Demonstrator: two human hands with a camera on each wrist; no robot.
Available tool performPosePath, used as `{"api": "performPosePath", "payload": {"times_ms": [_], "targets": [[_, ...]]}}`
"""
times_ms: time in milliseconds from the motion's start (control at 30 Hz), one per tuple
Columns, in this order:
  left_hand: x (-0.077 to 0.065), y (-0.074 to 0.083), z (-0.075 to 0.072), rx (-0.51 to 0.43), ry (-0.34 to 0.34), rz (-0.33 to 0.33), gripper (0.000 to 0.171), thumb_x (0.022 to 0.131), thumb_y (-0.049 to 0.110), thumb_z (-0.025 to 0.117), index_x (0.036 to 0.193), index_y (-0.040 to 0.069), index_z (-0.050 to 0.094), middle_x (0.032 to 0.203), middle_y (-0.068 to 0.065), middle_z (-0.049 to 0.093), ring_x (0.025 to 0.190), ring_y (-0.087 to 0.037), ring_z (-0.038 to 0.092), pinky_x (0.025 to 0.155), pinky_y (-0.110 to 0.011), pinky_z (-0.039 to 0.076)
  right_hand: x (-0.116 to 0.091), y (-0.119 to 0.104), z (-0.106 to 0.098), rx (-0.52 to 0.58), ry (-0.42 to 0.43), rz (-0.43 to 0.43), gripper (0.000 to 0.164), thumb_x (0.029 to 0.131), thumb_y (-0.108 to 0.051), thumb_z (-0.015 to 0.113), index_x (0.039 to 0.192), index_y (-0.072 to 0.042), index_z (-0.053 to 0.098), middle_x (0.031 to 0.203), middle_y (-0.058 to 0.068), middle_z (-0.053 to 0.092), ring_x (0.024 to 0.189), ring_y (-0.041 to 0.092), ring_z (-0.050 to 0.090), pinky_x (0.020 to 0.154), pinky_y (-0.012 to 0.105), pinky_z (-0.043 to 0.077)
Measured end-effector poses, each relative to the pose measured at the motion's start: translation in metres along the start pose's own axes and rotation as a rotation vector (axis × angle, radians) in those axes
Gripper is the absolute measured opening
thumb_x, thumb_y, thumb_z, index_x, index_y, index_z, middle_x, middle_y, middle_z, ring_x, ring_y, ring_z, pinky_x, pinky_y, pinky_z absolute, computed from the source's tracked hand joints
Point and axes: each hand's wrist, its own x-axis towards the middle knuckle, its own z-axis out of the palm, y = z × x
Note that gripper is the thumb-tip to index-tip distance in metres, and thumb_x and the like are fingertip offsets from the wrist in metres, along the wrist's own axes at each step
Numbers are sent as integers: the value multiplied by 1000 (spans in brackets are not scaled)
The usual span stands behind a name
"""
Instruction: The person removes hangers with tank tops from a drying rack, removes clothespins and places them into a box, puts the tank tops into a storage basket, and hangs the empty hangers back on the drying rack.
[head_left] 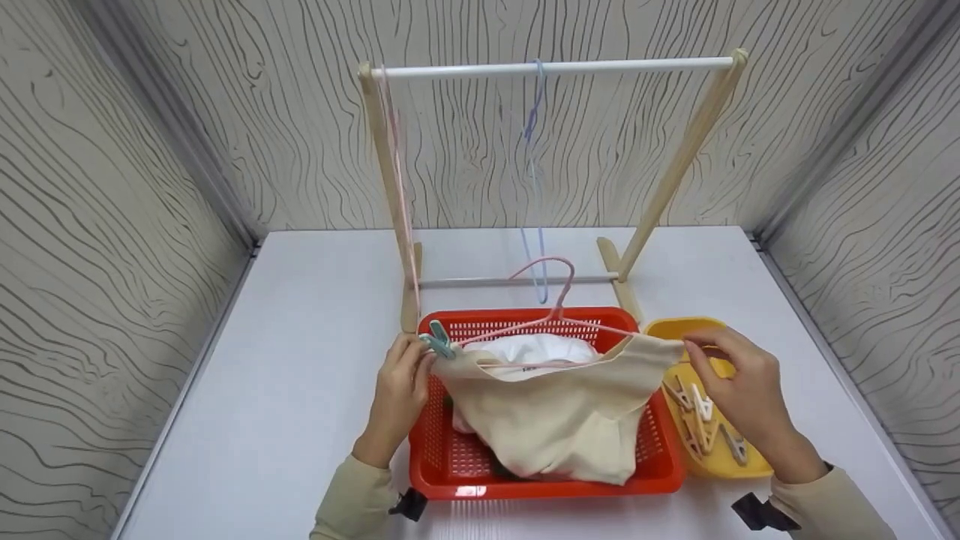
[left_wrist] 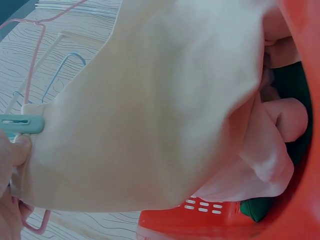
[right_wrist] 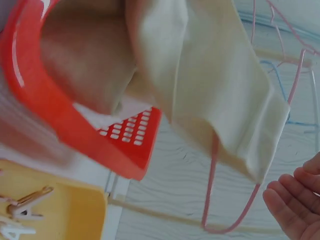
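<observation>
A cream cloth garment (head_left: 555,420) hangs from a pink hanger (head_left: 568,289) over the red basket. At the garment's left corner, a teal clothespin (left_wrist: 25,123) clamps the cloth. My left hand (head_left: 401,386) pinches that corner right beside the clothespin, with the thumb on the cloth. On the other side, my right hand (head_left: 742,379) is close to the right corner. The right wrist view shows its fingers (right_wrist: 290,200) extended just off the hanger's end, which pokes out past the cloth.
The red basket (head_left: 547,491) holds white, pink and dark green cloth. To its right, a yellow tray (head_left: 709,324) contains several clothespins (head_left: 703,424). Behind stands a wooden rack with a white bar (head_left: 465,70), carrying a pink hanger (head_left: 401,187) and a blue hanger (head_left: 534,120).
</observation>
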Motion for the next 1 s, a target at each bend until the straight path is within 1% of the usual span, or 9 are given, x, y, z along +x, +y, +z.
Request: {"api": "performPosePath", "payload": {"times_ms": [100,200,333,433,567,700,767,900,1000], "targets": [[0,0,1,1,7,5,9,88,0,64,97,0,63,96,-7,57,85,-18,60,79,-30,60,2,-11,6,23,-17,-47,25,69,20,70,89,6,69,84,16,70,88,-24,52,77,-4,45],[0,0,2,6,18,13,11,86,-2,65,96,0,63,95,-7,57,86,-18,60,79,-31,60,4,-22,13,43,-40,-97,29,66,20,72,90,4,70,85,13,71,86,-19,56,78,-2,46],[0,0,3,9,25,20,12,85,-4,66,95,0,63,95,-7,57,87,-17,61,79,-30,60,8,-34,23,85,-75,-149,35,64,20,74,92,-1,72,85,9,72,81,-3,64,78,0,49],[0,1,3,4,22,17,12,85,-5,65,95,1,63,95,-6,57,86,-17,60,77,-28,60,10,-41,28,99,-108,-163,37,63,19,76,93,-3,72,85,7,72,80,6,67,81,1,48],[0,2,2,3,18,16,12,85,-5,65,95,1,63,94,-6,57,85,-18,60,76,-28,60,12,-50,34,111,-136,-178,37,64,17,77,93,-5,72,85,5,73,81,10,67,87,0,46],[0,2,2,5,19,18,11,85,-4,65,94,1,63,94,-7,57,84,-17,60,76,-29,60,14,-56,43,150,-139,-225,37,64,17,77,92,-5,71,86,6,72,82,12,66,91,0,45],[0,2,2,3,19,17,9,86,-3,64,94,1,63,94,-7,57,83,-18,60,75,-30,60,15,-59,47,171,-141,-264,30,68,13,76,93,-4,71,86,8,71,82,15,65,92,1,45],[-1,2,2,-3,19,14,6,88,-2,63,94,0,62,94,-7,57,83,-19,60,74,-29,60,17,-67,57,202,-171,-332,9,85,-7,72,93,-4,70,86,7,71,82,16,65,92,2,46],[-1,3,2,-9,15,7,7,88,-1,63,94,1,62,94,-7,57,84,-20,60,76,-30,60,19,-73,65,228,-201,-372,11,91,-15,66,93,-5,69,86,6,70,81,15,65,90,5,48]]}}
